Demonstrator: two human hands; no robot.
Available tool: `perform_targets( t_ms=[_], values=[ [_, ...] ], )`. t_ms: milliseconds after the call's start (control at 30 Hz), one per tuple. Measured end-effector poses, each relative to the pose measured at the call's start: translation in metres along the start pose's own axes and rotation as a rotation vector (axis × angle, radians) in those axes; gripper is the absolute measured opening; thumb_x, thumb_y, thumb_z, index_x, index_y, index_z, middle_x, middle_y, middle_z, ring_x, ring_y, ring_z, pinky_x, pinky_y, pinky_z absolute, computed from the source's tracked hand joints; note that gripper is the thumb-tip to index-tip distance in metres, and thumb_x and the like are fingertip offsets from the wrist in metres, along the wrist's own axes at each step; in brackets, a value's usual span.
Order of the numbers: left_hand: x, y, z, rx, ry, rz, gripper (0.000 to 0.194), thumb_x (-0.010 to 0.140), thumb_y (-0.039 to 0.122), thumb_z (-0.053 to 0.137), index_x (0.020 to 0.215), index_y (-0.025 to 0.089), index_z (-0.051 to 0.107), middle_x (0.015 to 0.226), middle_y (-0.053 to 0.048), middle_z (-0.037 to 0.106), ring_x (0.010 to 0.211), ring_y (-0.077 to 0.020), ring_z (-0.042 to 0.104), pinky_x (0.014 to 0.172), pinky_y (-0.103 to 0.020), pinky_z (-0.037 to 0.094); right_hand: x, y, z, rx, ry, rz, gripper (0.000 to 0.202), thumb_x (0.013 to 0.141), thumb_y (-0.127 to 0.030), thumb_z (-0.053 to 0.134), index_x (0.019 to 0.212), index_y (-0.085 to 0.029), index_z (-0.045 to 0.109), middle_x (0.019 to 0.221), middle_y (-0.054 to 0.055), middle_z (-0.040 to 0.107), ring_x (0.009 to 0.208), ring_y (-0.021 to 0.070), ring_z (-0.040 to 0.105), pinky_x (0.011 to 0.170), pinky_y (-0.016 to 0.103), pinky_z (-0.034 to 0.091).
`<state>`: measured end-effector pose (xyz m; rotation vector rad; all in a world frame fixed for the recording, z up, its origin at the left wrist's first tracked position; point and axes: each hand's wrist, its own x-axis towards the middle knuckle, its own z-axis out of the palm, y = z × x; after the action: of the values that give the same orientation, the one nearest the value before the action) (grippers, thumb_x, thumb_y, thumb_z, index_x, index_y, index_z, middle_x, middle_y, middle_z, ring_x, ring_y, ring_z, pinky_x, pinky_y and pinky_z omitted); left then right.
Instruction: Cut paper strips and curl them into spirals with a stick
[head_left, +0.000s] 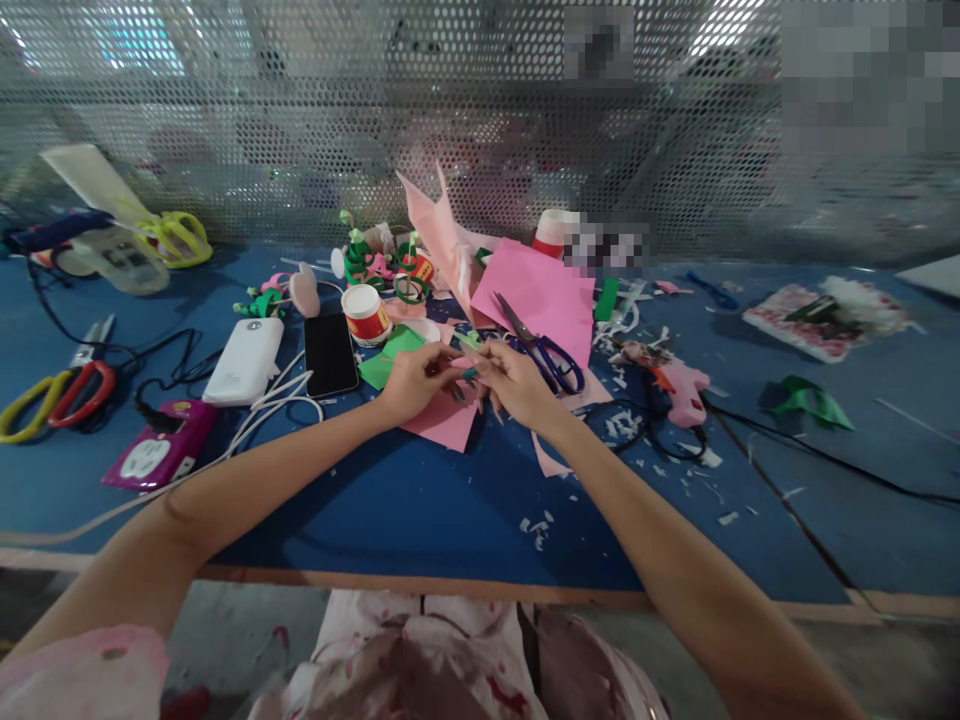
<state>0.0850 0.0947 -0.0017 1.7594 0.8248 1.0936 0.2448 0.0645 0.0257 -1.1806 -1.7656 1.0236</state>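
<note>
My left hand [417, 380] and my right hand [516, 382] meet over the middle of the table, fingers closed. Between their fingertips is a small pink paper piece [466, 362], partly hidden by the fingers. A thin green bit shows beside it; I cannot make out what it is. Under the hands lies a pink paper sheet [450, 425], and a green paper piece [386, 358] is beside my left hand. Blue-handled scissors [544, 355] rest just beyond my right hand, partly on a bright pink sheet [551, 290].
Left are a phone [331, 355], a white power bank [246, 362], a purple power outlet [161, 445] and red-yellow scissors [75, 380]. A pink glue gun [684, 392] with its cord and paper scraps lies right. Small tubs [366, 312] stand behind, before a perforated metal screen [300, 130].
</note>
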Motion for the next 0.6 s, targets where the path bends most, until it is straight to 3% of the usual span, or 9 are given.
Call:
perform_targets(
  t_ms=[133,333,467,600],
  values=[
    [0.0021,-0.0026,-0.0006,-0.099,-0.017,-0.016,0.028,0.074,0.025,0.059,0.099,0.013,0.058,0.064,-0.001,0.064,0.053,-0.0104,0.063,0.056,-0.022,0.054,0.0026,0.0014,-0.0008,0.035,0.031,0.039,0.033,0.081,-0.048,0.046,0.067,-0.019,0.042,0.045,-0.006,0.05,0.029,0.0057,0.044,0.029,0.017,0.031],
    [0.0063,-0.0047,-0.0015,-0.196,0.064,-0.074,0.02,0.068,0.019,0.062,0.087,0.011,0.061,0.067,-0.001,0.062,0.054,-0.0081,0.06,0.054,-0.019,0.052,0.0032,-0.0003,0.0002,0.146,-0.038,0.098,0.031,0.074,-0.044,0.056,0.065,-0.017,0.046,0.045,-0.005,0.054,0.032,0.0064,0.05,0.031,0.017,0.038],
    [0.0081,-0.0051,-0.0025,-0.236,0.112,-0.08,0.018,0.063,0.014,0.064,0.08,0.011,0.062,0.075,-0.002,0.063,0.062,-0.0091,0.061,0.057,-0.02,0.053,0.0033,0.0045,0.0011,0.222,-0.061,0.127,0.029,0.071,-0.042,0.062,0.068,-0.015,0.052,0.05,-0.001,0.06,0.04,0.0113,0.059,0.039,0.02,0.048],
    [0.0091,-0.0055,-0.0038,-0.259,0.137,-0.117,0.019,0.063,0.016,0.066,0.081,0.011,0.064,0.075,-0.003,0.065,0.06,-0.0089,0.06,0.058,-0.022,0.052,0.0029,0.0039,0.0029,0.245,-0.044,0.141,0.031,0.067,-0.042,0.066,0.066,-0.014,0.052,0.053,0.003,0.064,0.043,0.0156,0.063,0.04,0.022,0.05]
  ],
)
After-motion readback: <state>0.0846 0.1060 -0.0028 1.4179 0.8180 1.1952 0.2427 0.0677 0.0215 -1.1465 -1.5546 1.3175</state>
